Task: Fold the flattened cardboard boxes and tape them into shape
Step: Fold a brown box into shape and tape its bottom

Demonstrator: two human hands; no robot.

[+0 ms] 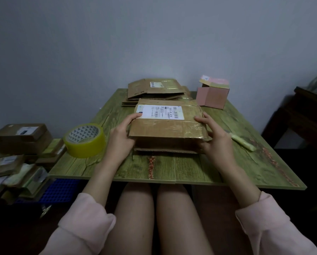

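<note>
Head view: one brown cardboard box [167, 126] with white label [161, 112], at the middle of the desk [181, 168]. The left hand [120, 137] grips its left end and the right hand [214, 137] its right end, fingers [133, 117] curled round the edges. Yellow tape roll [85, 140] just left of it; stack of flattened boxes [154, 89] and pink box [213, 94] at the far edge; cutter [243, 141] to the right.

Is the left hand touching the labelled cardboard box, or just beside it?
Touching. The head view shows the left hand gripping the labelled cardboard box at its left edge, thumb on top by the label.
</note>
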